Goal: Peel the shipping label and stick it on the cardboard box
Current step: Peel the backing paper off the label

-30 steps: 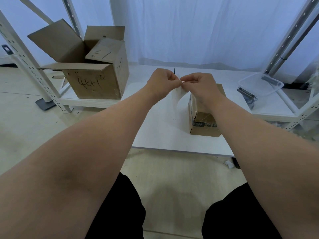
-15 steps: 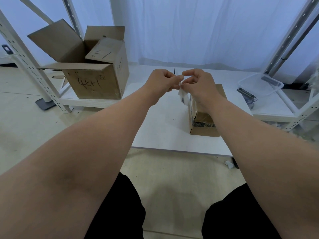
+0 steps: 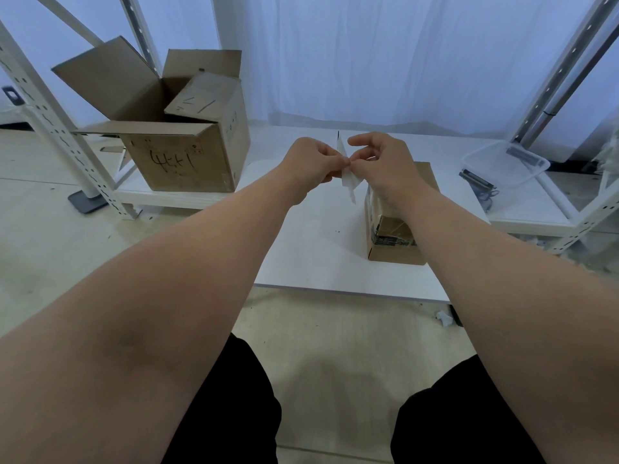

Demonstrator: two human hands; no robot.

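A small white shipping label (image 3: 347, 177) hangs edge-on between my two hands above the white table (image 3: 311, 249). My left hand (image 3: 310, 162) pinches its left side with thumb and forefinger. My right hand (image 3: 385, 165) pinches it from the right, its other fingers spread upward. A small closed cardboard box (image 3: 392, 236) with dark tape stands on the table under my right wrist, which hides much of its top.
A large open cardboard box (image 3: 174, 142) with handwriting stands at the back left on a low white shelf. A clear plastic tray (image 3: 502, 162) with dark items sits at the right. White metal rack posts (image 3: 60, 142) flank both sides.
My hands stayed together over the table while the label was turned and pulled; my right fingers have spread open above the pinch, and the label now hangs lower between the hands.
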